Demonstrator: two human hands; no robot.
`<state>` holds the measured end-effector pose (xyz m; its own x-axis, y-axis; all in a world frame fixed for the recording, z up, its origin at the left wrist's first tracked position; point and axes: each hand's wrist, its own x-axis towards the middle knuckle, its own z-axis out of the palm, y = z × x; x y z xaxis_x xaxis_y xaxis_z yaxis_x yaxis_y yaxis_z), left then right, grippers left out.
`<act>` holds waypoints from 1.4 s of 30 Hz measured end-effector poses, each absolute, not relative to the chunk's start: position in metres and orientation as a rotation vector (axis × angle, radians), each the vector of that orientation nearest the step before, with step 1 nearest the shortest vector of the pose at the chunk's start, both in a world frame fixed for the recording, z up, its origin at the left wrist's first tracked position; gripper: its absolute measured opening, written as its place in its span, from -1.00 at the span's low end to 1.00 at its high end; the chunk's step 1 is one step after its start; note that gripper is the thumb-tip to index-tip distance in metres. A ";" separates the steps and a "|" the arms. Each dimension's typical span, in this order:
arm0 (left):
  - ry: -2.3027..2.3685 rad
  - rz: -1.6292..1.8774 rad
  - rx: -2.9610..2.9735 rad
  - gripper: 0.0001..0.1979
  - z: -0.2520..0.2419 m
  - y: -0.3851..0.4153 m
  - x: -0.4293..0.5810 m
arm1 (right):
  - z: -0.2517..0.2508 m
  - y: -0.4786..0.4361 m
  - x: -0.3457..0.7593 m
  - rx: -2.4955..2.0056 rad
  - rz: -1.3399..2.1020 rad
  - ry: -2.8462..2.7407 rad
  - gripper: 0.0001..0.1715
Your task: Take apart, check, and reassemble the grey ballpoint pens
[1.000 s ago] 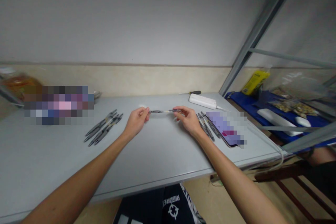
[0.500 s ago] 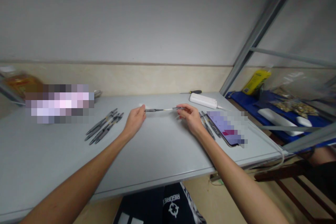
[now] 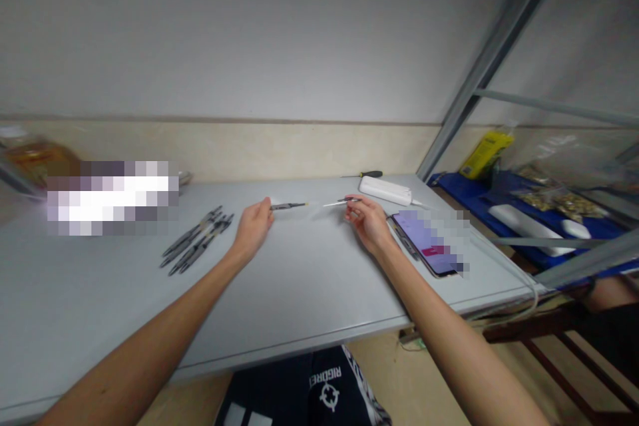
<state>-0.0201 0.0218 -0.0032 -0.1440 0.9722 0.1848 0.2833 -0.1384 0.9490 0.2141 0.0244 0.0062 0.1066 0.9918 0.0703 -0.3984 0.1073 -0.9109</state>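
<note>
Hands were both closed in fingertip pinches above the desk (image 3: 299, 279), the left hand (image 3: 253, 226) on a dark pen barrel (image 3: 288, 206), the right hand (image 3: 368, 223) on a thin white refill (image 3: 335, 202), both pieces seemingly light, stiff, slippery and best gripped near their thicker ends.

Left hand (image 3: 252, 226) and right hand (image 3: 367, 223) outstretched, level, apart, each in pinching grip.
</note>
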 end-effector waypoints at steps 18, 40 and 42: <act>1.382 1.308 1.443 -0.52 -0.003 0.021 -0.018 | 0.006 0.022 0.213 -0.895 1.211 -0.946 -0.78; 1.331 1.321 1.429 -0.54 -0.011 0.025 -0.019 | 0.011 0.018 0.213 -0.882 1.370 -0.946 -0.77; 1.332 1.317 1.435 -0.54 -0.010 0.024 -0.019 | 0.011 0.018 0.214 -0.876 1.397 -0.943 -0.77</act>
<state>-0.0185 0.0242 -0.0098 -0.0767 0.9802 0.1824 0.1935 -0.1648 0.9672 0.2139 0.0181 0.0113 -0.0416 0.9989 0.0210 -0.3928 0.0030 -0.9196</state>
